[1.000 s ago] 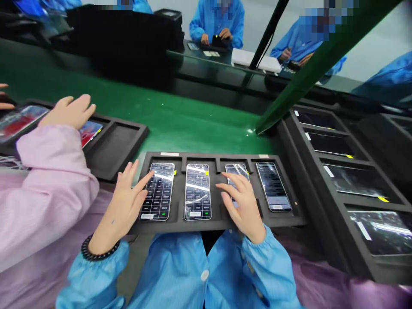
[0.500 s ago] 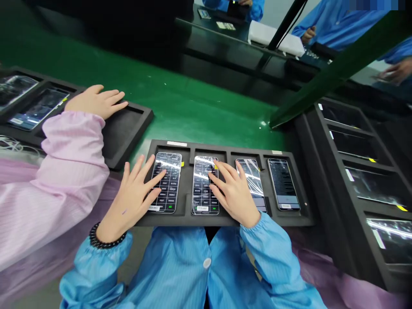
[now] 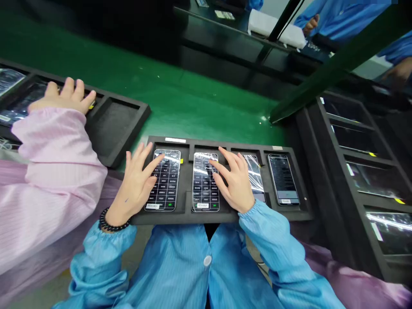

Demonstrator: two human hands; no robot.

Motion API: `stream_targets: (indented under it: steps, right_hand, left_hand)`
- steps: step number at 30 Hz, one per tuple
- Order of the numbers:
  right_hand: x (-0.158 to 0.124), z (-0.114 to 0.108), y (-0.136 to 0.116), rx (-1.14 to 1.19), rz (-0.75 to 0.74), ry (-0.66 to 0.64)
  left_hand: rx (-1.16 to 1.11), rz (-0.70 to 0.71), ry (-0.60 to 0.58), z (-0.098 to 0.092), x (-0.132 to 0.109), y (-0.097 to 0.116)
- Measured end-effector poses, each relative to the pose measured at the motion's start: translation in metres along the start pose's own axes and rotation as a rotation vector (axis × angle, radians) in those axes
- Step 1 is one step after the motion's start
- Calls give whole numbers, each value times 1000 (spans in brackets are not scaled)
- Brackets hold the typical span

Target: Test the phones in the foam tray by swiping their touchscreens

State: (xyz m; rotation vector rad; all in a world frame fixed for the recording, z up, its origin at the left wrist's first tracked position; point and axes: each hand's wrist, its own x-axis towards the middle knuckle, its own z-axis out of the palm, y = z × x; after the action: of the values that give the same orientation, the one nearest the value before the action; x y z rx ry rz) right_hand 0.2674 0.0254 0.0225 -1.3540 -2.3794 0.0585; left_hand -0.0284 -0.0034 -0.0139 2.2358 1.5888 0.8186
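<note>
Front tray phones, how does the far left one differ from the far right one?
The far-left phone shows a grid of small tiles, while the far-right phone shows lines of text above a paler band. The left hand reaches over the far-left phone, while no hand is on the far-right phone. Both lie screen up and lit in pockets of the same black foam tray.

I'm seeing a film-wrapped smartphone and its twin lying face-up side by side, both screens glinting and showing dark grids
</note>
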Motion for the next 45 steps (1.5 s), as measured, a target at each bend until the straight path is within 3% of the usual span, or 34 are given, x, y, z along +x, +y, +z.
stream_targets:
  steps: [5,11,17,23,31,45]
  right_hand:
    - [0,2,-2,-60,-11,-113]
    - [-3,-1,-2,-27,13,15]
    - [-10,-15,2,53,28,105]
    - [7,-20,6,31,16,-60]
    - [38,1,-7,-36,-100,-262]
    - [10,-11,17,-80,68,-240]
  left_hand:
    - [35,-8,13,-3,-4,-1]
    - [136,-40,-89,-2,0,1]
    - [50,-98,99,-10,-7,6]
    - [36,-121,76,-7,-3,-2]
    - [-22,-114,4,2,2,-5]
    - [-83,-158,9,0,1,-6]
